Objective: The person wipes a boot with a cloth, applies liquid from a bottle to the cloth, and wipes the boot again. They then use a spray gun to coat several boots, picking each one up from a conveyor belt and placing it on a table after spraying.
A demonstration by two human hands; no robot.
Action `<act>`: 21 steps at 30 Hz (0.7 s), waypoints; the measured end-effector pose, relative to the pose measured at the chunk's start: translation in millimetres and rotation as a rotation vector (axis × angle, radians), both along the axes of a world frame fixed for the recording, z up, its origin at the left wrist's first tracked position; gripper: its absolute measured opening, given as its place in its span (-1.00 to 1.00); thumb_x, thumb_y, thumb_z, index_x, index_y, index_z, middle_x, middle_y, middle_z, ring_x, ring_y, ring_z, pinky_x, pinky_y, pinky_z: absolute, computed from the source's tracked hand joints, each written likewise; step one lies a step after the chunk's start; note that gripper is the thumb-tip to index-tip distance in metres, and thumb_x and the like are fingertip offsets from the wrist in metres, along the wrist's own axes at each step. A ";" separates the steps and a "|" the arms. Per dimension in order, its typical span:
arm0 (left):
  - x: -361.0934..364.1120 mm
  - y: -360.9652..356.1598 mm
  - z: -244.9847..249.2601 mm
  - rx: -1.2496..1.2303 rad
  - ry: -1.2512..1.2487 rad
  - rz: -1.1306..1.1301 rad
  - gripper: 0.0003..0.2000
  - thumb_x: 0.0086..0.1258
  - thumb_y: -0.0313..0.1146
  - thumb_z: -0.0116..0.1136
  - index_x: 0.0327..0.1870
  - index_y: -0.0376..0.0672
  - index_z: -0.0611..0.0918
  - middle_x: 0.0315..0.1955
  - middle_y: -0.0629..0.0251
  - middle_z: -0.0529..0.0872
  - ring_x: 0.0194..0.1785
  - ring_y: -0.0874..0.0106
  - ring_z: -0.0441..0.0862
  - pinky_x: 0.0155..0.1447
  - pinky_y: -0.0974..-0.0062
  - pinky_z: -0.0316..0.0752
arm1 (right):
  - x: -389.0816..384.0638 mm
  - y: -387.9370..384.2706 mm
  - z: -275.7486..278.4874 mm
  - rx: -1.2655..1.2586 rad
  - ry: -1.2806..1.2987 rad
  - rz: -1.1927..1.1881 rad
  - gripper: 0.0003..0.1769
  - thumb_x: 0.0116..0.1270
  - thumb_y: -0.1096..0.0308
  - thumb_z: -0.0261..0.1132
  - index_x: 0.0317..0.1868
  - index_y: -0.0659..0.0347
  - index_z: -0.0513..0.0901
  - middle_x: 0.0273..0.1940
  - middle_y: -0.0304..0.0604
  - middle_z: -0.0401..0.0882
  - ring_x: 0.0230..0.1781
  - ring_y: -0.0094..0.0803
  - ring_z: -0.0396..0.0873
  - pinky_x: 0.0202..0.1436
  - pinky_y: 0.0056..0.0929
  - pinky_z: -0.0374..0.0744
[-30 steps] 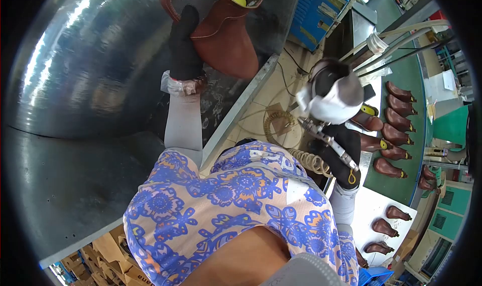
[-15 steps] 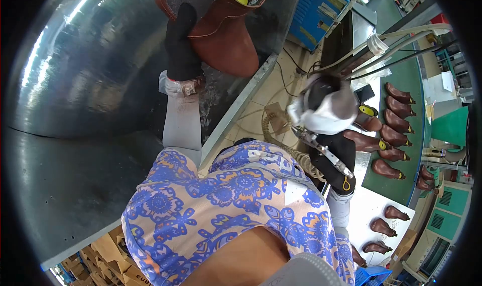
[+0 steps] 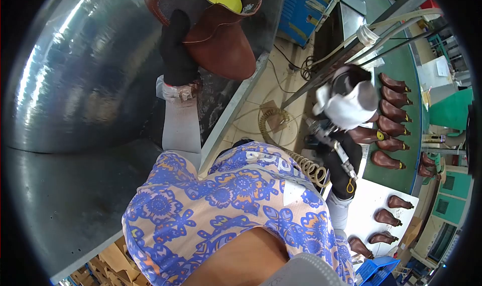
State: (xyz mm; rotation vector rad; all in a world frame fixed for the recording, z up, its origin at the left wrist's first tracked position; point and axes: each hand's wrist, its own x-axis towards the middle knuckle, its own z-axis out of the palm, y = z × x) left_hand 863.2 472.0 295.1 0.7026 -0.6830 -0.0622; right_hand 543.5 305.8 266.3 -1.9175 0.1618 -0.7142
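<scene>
At the upper left, my left hand [image 3: 176, 50], in a black glove, grips a brown leather shoe [image 3: 223, 50] with a yellow insole showing inside. The shoe is over the dark metal surface [image 3: 75, 195]. On the right, my right hand [image 3: 344, 158], also black-gloved, is closed round a metal spray gun [image 3: 329, 138] with a white, dark-mouthed cup [image 3: 349, 100] on it. The cup is blurred. A coiled hose [image 3: 309, 170] runs near that hand.
Several brown shoes [image 3: 394, 110] lie in a row on the green conveyor [image 3: 369, 178]. More sit on a white board [image 3: 371, 190]. A blue box [image 3: 306, 15] stands at the top, a blue basket [image 3: 374, 271] at the bottom right, and cardboard [image 3: 113, 261] lies at the lower left.
My right hand has moved right and slightly down with the spray gun. The shoe in my left hand has shifted slightly left, and more of its yellow insole shows.
</scene>
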 end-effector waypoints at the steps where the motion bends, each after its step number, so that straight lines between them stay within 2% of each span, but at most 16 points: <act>1: -0.7 -2.7 0.5 0.001 -0.002 -0.005 -0.53 0.41 -0.21 0.07 0.26 -0.27 0.38 0.13 0.18 0.53 0.14 0.31 0.52 0.22 0.32 0.43 | -8.4 -1.4 0.2 -0.006 0.087 0.070 -0.80 -0.11 0.48 0.36 -0.38 0.27 0.61 -0.40 -0.12 0.63 -0.44 -0.27 0.58 -0.30 -0.43 0.49; 2: -2.0 -5.9 0.6 0.005 0.002 -0.012 -0.53 0.41 -0.21 0.07 0.26 -0.27 0.38 0.13 0.18 0.53 0.14 0.32 0.52 0.22 0.32 0.43 | -12.8 0.9 10.2 -0.064 0.135 0.123 -0.78 -0.13 0.46 0.39 -0.38 0.26 0.62 -0.46 -0.13 0.62 -0.46 -0.30 0.58 -0.33 -0.40 0.48; 3: -2.2 -9.5 0.7 0.011 0.005 -0.016 -0.53 0.41 -0.21 0.06 0.25 -0.28 0.38 0.12 0.18 0.53 0.14 0.32 0.53 0.22 0.32 0.43 | -12.3 4.9 9.3 -0.166 0.079 0.093 -0.75 -0.13 0.46 0.41 -0.35 0.26 0.61 -0.48 -0.14 0.60 -0.53 -0.32 0.55 -0.40 -0.41 0.45; 5: -8.6 -16.7 -1.2 0.029 0.005 -0.032 -0.53 0.42 -0.21 0.06 0.25 -0.28 0.38 0.12 0.18 0.54 0.13 0.32 0.53 0.21 0.32 0.43 | -23.8 6.8 -1.1 -0.044 0.096 -0.052 -0.73 -0.10 0.48 0.40 -0.31 0.27 0.60 -0.50 -0.16 0.59 -0.57 -0.36 0.53 -0.45 -0.45 0.43; 6: -10.2 -19.9 -2.8 0.039 0.010 -0.036 -0.53 0.42 -0.21 0.06 0.25 -0.28 0.38 0.12 0.18 0.54 0.13 0.32 0.53 0.21 0.32 0.43 | -21.1 14.6 9.1 0.002 0.192 -0.226 -0.76 0.08 0.26 0.31 -0.29 0.24 0.66 -0.40 -0.14 0.62 -0.40 -0.32 0.58 -0.23 -0.40 0.50; 7: -9.9 -24.9 -6.8 0.044 0.010 -0.057 -0.53 0.42 -0.21 0.06 0.25 -0.28 0.38 0.12 0.18 0.54 0.13 0.32 0.53 0.21 0.32 0.43 | -25.4 9.4 9.3 0.028 0.205 -0.213 -0.79 0.06 0.30 0.29 -0.36 0.26 0.63 -0.41 -0.14 0.64 -0.41 -0.33 0.60 -0.31 -0.42 0.47; 9: -8.2 -34.2 -13.0 0.045 0.028 -0.098 -0.55 0.44 -0.20 0.02 0.23 -0.30 0.40 0.09 0.17 0.56 0.10 0.34 0.55 0.20 0.33 0.44 | -31.7 10.1 6.3 -0.005 0.114 -0.148 -0.74 -0.07 0.53 0.38 -0.32 0.31 0.55 -0.50 -0.14 0.55 -0.57 -0.41 0.48 -0.48 -0.48 0.38; 11: -11.0 -45.6 -11.1 0.043 0.050 -0.125 -0.56 0.45 -0.20 0.00 0.23 -0.29 0.41 0.10 0.17 0.56 0.09 0.34 0.55 0.19 0.33 0.45 | -37.7 5.3 -1.6 -0.124 0.071 0.022 -0.75 -0.07 0.54 0.38 -0.32 0.31 0.55 -0.49 -0.16 0.56 -0.56 -0.44 0.46 -0.49 -0.49 0.35; 13: -11.1 -57.3 -13.3 0.045 0.074 -0.157 -0.57 0.46 -0.19 -0.01 0.23 -0.29 0.41 0.10 0.17 0.55 0.09 0.35 0.56 0.18 0.33 0.45 | -42.7 11.9 -1.5 -0.021 0.039 0.017 -0.74 -0.08 0.51 0.42 -0.35 0.30 0.55 -0.49 -0.16 0.56 -0.57 -0.42 0.46 -0.48 -0.51 0.36; 15: -5.6 -70.4 -23.7 0.091 0.132 -0.117 -0.57 0.49 -0.20 -0.05 0.26 -0.28 0.38 0.11 0.18 0.54 0.10 0.36 0.53 0.20 0.33 0.43 | -44.2 20.9 5.0 0.297 0.095 -0.299 -0.73 -0.10 0.46 0.47 -0.38 0.28 0.56 -0.49 -0.14 0.56 -0.58 -0.37 0.47 -0.47 -0.50 0.37; 17: -9.3 -82.2 -28.2 0.096 0.153 -0.233 -0.56 0.50 -0.20 -0.08 0.27 -0.27 0.35 0.12 0.19 0.52 0.12 0.36 0.50 0.22 0.33 0.40 | -51.7 20.3 -3.2 0.323 0.109 -0.394 -0.69 -0.12 0.39 0.51 -0.40 0.26 0.56 -0.51 -0.12 0.55 -0.60 -0.32 0.48 -0.48 -0.48 0.37; 19: -19.3 -94.7 -26.2 0.103 0.175 -0.353 -0.56 0.51 -0.20 -0.10 0.29 -0.27 0.32 0.14 0.20 0.50 0.15 0.37 0.48 0.24 0.33 0.38 | -62.8 19.5 -1.7 0.113 0.050 -0.177 -0.68 -0.12 0.35 0.51 -0.40 0.26 0.56 -0.53 -0.14 0.54 -0.61 -0.33 0.49 -0.49 -0.47 0.38; 20: -25.4 -102.9 -24.8 0.122 0.164 -0.322 -0.54 0.52 -0.19 -0.11 0.31 -0.27 0.30 0.16 0.19 0.48 0.17 0.36 0.45 0.26 0.32 0.35 | -68.5 18.6 -6.1 0.061 0.077 -0.211 -0.64 -0.14 0.30 0.54 -0.40 0.27 0.57 -0.55 -0.15 0.52 -0.60 -0.33 0.50 -0.49 -0.45 0.38; 21: -30.3 -106.8 -27.3 0.137 0.154 -0.296 -0.53 0.52 -0.17 -0.13 0.32 -0.28 0.27 0.18 0.19 0.45 0.19 0.36 0.42 0.28 0.32 0.33 | -66.5 29.4 0.9 -0.007 0.093 -0.356 -0.67 -0.10 0.30 0.53 -0.38 0.26 0.58 -0.52 -0.15 0.53 -0.58 -0.33 0.50 -0.47 -0.45 0.39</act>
